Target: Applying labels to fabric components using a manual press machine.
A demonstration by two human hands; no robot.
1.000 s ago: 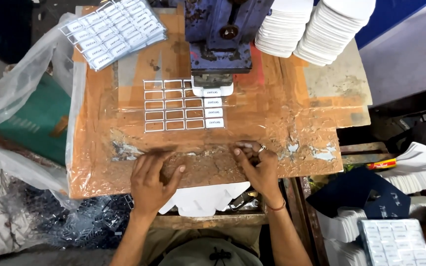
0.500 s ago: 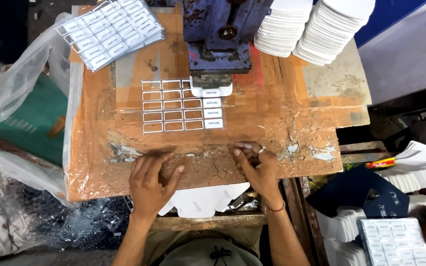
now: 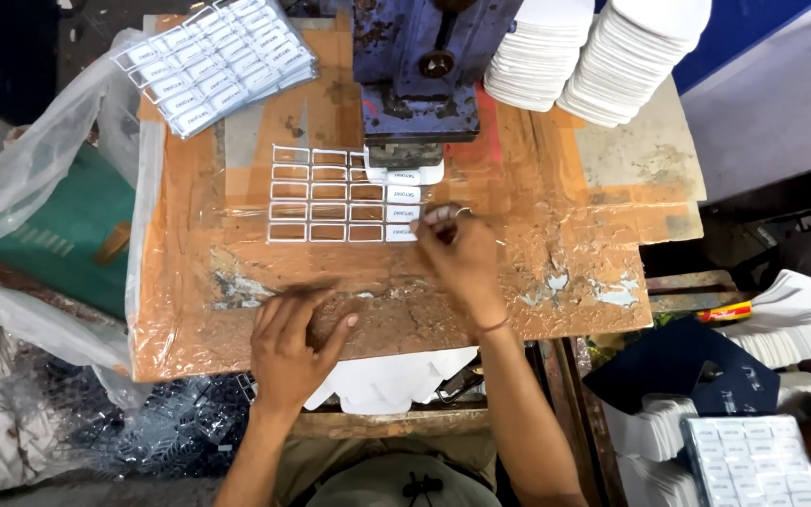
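A white label sheet [image 3: 330,195], mostly a punched-out grid with one column of labels left at its right edge, lies on the orange taped worktop [image 3: 537,216] under the blue press [image 3: 420,75]. My right hand [image 3: 457,255] reaches to the sheet's right edge, fingertips touching the lowest remaining labels. My left hand [image 3: 293,347] rests flat on the worktop near the front edge, fingers spread, holding nothing.
A full sheet of white labels [image 3: 213,61] lies at the back left. Stacks of white cards [image 3: 603,52] stand at the back right. Clear plastic bags [image 3: 30,188] hang at the left. More label sheets and white card stacks [image 3: 753,455] sit at the lower right.
My right hand has moved from the front edge of the worktop forward to the right edge of the punched sheet. My left hand has stayed in place.
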